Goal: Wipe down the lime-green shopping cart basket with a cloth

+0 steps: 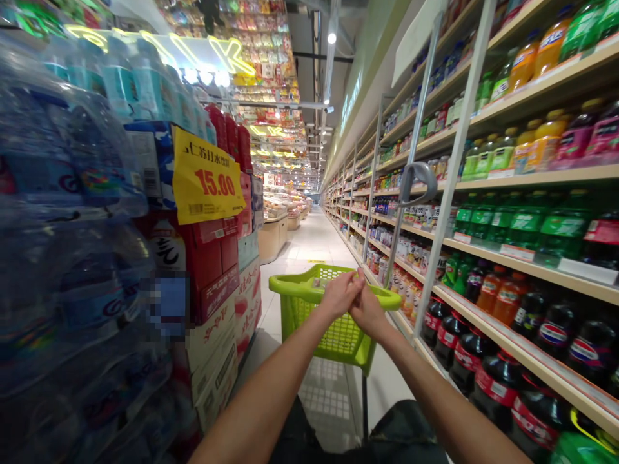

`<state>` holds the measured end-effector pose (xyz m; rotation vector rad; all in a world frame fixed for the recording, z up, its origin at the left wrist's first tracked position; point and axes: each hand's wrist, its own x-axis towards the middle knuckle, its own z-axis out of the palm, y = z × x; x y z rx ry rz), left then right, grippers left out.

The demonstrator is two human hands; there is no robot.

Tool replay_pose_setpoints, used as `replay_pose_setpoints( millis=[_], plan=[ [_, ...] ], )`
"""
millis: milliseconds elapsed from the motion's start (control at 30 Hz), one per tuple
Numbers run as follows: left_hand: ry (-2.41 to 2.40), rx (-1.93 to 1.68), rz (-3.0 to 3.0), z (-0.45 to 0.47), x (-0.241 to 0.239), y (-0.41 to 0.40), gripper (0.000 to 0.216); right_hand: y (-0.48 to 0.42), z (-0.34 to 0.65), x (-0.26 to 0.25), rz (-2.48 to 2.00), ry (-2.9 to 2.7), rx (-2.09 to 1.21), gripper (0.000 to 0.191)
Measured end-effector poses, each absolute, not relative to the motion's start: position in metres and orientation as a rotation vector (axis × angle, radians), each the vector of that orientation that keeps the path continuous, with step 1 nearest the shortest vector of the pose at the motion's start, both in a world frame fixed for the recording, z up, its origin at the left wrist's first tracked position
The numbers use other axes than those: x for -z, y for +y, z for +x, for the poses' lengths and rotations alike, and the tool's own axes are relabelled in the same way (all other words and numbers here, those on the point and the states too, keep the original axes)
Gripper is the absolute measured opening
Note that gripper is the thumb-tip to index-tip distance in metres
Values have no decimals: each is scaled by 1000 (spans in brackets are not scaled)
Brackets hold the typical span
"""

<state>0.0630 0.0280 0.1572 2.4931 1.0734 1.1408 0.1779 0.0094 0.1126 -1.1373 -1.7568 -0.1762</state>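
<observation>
L hand (341,293) & R hand (368,314): pressed together, gripping near rim of shopping basket (297,312). Basket: lime-green plastic mesh, in aisle (309,241) just ahead. Yellow price sign (207,177): "15.00". Pepsi bottles (551,335), lower R shelf (532,362).

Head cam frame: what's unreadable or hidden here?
Head view:
- What left hand and right hand clasp at green basket rim: covered by fingers.
- Basket contents: behind its wall and the hands.
- Beside red cartons: pixelated patch.
- Water packs: blurred, cut by left edge.
- Far aisle shelves: too small.
</observation>
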Motion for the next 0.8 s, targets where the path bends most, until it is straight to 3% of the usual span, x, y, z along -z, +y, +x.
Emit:
replay_pose_setpoints(
  millis=[233,333,400,500,667,800],
  plan=[
    [1181,-1146,2803,49,-141,22,17,-3,217,-108,-1393,-1865,441,46],
    [1286,-1246,2783,8,-137,32,16,-5,217,-104,-1388,-1845,504,46],
    [1620,-1388,2551,-22,-135,42,15,-6,210,-101,-1376,-1803,529,47],
    [1802,-1497,2399,-38,-133,51,25,-6,199,-97,-1365,-1723,560,45],
    [1396,-1562,2560,17,-122,42,44,-7,192,-92,-1358,-1695,595,40],
    [1291,-1573,2564,16,-118,53,35,-8,200,-91,-1315,-1721,570,40]
  ],
)
